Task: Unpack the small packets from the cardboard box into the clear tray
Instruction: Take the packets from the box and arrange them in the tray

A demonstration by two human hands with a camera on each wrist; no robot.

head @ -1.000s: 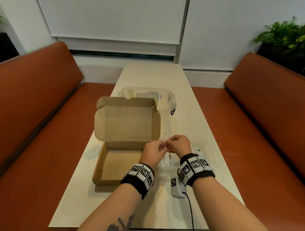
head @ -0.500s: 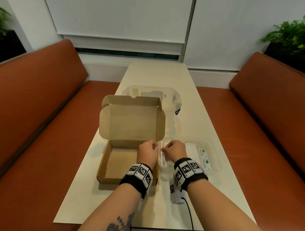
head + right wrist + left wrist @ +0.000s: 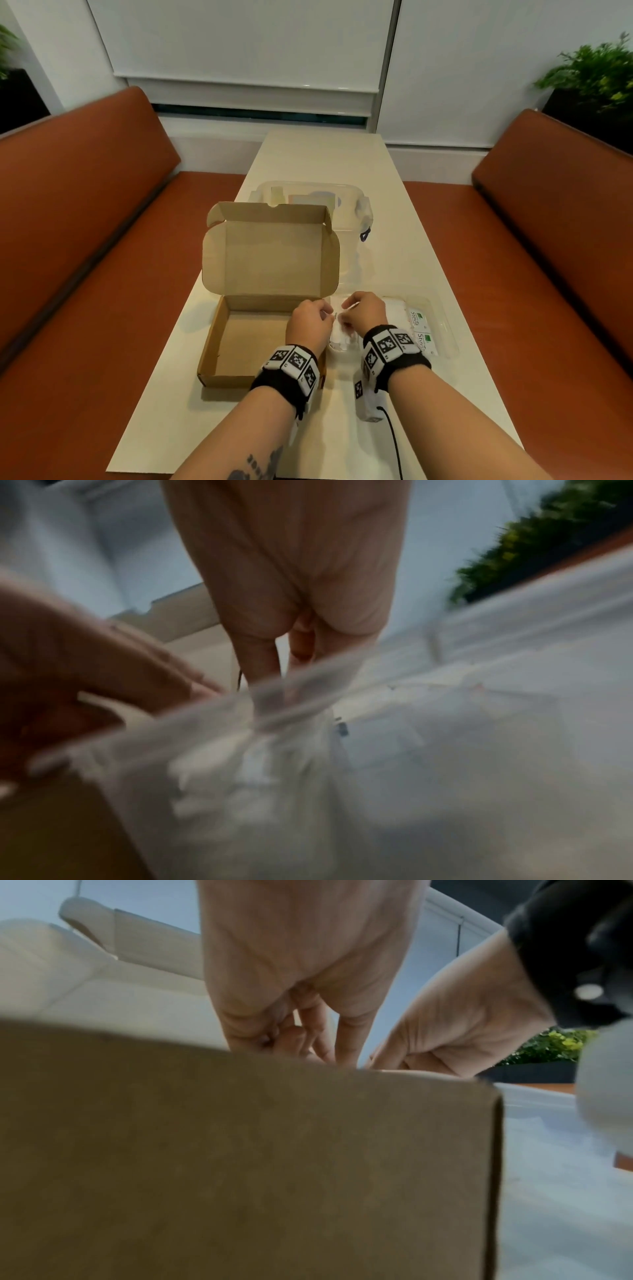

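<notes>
Both hands lower now, left hand (image 3: 310,323) and right hand (image 3: 363,315) knuckles-up, fingers pinching white packets (image 3: 339,334) over clear tray (image 3: 445,329).

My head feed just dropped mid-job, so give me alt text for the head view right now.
Both hands, left hand and right hand, pinch a clear plastic bag of white packets over the clear tray, just right of the open, empty-looking cardboard box. Green-labelled Stevia packets already lie in the tray on the cream table.
</notes>
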